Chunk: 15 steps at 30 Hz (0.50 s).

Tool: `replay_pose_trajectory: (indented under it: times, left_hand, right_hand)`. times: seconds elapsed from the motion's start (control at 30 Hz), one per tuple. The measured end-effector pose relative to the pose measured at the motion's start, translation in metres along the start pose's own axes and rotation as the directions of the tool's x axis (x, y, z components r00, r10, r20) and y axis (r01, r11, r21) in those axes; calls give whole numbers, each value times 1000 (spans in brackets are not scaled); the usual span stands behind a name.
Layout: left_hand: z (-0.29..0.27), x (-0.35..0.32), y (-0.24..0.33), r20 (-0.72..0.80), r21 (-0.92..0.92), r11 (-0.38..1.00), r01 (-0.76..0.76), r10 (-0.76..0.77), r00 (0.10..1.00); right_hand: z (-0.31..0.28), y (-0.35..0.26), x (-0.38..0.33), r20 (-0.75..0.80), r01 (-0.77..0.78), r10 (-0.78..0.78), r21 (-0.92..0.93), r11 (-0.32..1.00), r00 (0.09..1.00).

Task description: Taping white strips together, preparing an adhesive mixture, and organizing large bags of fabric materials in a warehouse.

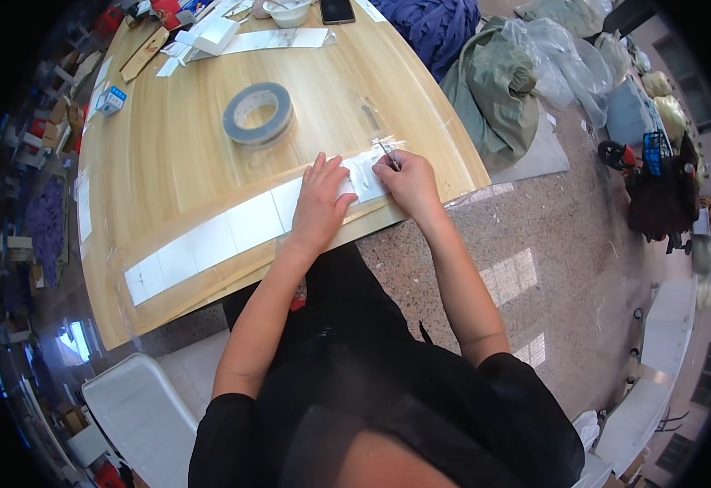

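White label strip (233, 232) along wooden table (176, 154) edge, left hand (319, 203) flat on it, right hand (408, 183) grip pinching thin tool (387, 154), granite floor (550, 244)

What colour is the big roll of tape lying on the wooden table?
Grey with a pale inner core: the round roll of tape, clearest in the head view.

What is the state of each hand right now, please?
Left hand: open, pressing flat on the long white paper strip.
Right hand: closed, its grip pinching a thin dark metal tool at the strip's end.
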State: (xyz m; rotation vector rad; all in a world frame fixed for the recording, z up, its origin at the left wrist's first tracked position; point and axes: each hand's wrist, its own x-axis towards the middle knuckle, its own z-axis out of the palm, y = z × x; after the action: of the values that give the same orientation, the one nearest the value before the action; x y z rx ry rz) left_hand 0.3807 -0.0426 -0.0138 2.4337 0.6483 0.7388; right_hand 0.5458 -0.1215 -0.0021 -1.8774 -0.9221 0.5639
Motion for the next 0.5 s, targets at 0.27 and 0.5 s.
replay_pose_trajectory:
  times: [0.27, 0.5]
  left_hand:
    - [-3, 3, 7, 8, -51, 998, 29, -28, 1000]
    - [-2, 2, 5, -2, -42, 999, 14, -14, 1000]
  right_hand:
    - [-2, -8, -3, -34, 8, -14, -173, 985, 999]
    - [-2, -9, -3, -30, 4, -6, -74, 997, 1000]
